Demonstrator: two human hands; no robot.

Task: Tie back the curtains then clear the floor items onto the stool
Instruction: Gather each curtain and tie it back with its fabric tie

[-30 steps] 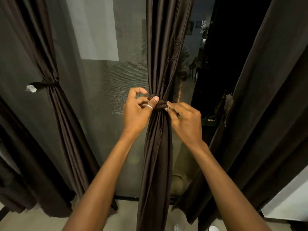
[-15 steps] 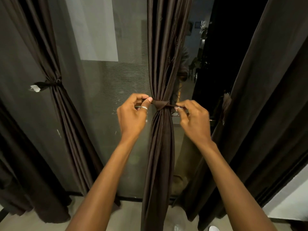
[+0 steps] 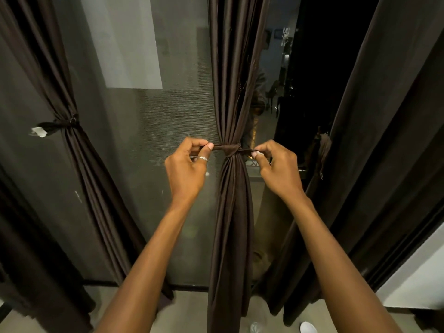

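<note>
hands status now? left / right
Left hand: closed, pinching the left end of the tie-back.
Right hand: closed, pinching its right end.

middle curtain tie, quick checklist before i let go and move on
1. Tie knotted round middle curtain: ok.
2. Left hand grip on its tie end: ok.
3. Right hand grip on the other end: ok.
4. Left curtain tied back: ok.
5. Right curtain tied back: not ok, hangs loose.
6. Tie holds once released: cannot tell.
</note>
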